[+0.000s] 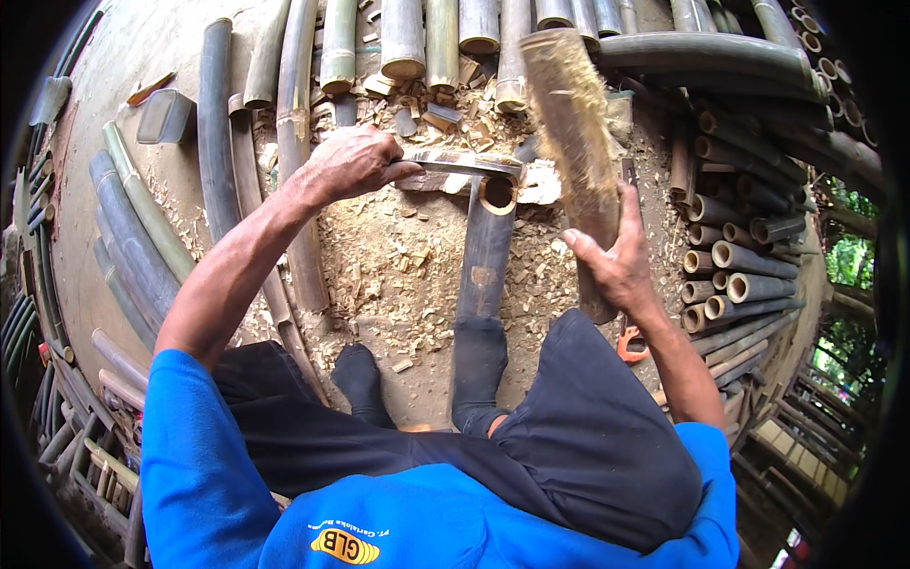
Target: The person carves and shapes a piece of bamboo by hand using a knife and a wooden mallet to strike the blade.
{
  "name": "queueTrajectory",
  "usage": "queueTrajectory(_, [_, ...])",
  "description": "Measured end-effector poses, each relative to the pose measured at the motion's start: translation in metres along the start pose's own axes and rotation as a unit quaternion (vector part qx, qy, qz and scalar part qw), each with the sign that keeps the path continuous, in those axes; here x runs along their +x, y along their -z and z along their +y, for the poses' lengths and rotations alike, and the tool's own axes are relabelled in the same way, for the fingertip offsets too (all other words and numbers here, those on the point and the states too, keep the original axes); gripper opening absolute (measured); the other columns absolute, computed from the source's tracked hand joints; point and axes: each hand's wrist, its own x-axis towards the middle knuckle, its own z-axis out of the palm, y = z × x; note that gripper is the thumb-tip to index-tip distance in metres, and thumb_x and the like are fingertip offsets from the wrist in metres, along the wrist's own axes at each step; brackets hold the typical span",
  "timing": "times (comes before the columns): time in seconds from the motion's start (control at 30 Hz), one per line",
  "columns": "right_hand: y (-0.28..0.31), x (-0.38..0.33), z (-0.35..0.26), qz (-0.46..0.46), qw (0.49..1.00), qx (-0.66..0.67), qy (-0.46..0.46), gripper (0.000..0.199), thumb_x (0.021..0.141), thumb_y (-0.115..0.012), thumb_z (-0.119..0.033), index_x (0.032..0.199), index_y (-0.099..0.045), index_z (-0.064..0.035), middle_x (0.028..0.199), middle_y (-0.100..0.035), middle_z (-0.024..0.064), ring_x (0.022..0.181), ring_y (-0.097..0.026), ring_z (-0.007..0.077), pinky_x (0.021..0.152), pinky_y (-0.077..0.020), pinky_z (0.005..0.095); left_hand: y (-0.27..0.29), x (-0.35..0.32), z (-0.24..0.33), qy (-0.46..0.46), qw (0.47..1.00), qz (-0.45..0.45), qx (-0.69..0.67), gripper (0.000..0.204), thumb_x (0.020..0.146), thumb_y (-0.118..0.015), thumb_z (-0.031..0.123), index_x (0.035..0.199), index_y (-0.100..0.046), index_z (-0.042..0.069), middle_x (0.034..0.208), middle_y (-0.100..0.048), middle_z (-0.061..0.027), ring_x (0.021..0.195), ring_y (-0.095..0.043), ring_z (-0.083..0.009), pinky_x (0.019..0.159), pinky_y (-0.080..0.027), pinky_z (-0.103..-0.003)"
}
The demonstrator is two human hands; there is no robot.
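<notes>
while the left hand (351, 161) clenches the handle of a blade (464, 168) laid crosswise on the open end of a dark bamboo tube (485, 251), tube axis running from the feet away, the right hand (616, 256) grips a frayed bamboo club (573, 142), raised just right of the blade; wood chips (408, 275) lie beneath.
</notes>
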Motion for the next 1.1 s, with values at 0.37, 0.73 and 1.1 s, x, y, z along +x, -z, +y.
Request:
queueTrajectory(0.37, [-0.018,0.021,-0.021,-0.104,0.987,-0.117,0.018,0.082,0.09,-0.076,-0.031,0.152,-0.036,0.0052,0.131,-0.06,0.0371,0.118,-0.065,0.0499,0.101,-0.0539,0.0502,0.005,0.007,-0.001,0.046,0.996,-0.068,-0.042,0.054,0.095,-0.068,0.056,0.086,-0.078,0.003,0.07,-0.069,-0.0196,0.068,-0.071,-0.036,0.063,-0.054,-0.048])
queueTrajectory(0.73, [-0.02,0.061,-0.046,-0.036,0.999,0.019,0.019,0.068,0.088,-0.077,-0.03,0.142,-0.05,0.0005,0.124,-0.068,0.0219,0.11,-0.07,0.0322,0.098,-0.0551,0.0425,-0.007,0.013,-0.013,0.017,0.997,-0.057,-0.05,0.058,0.094,-0.069,0.057,0.081,-0.076,0.001,0.07,-0.069,-0.0205,0.068,-0.071,-0.0367,0.062,-0.054,-0.048])
queueTrajectory(1.1, [-0.004,0.055,-0.042,-0.105,0.989,0.087,-0.06,0.07,0.086,-0.08,-0.026,0.144,-0.051,0.0007,0.127,-0.066,0.0129,0.113,-0.063,0.021,0.1,-0.0518,0.0368,-0.05,-0.033,0.006,-0.197,0.978,-0.051,0.052,0.064,0.1,-0.055,0.065,0.071,-0.067,0.01,0.049,-0.054,-0.0066,0.04,-0.054,-0.0205,0.042,-0.048,-0.041])
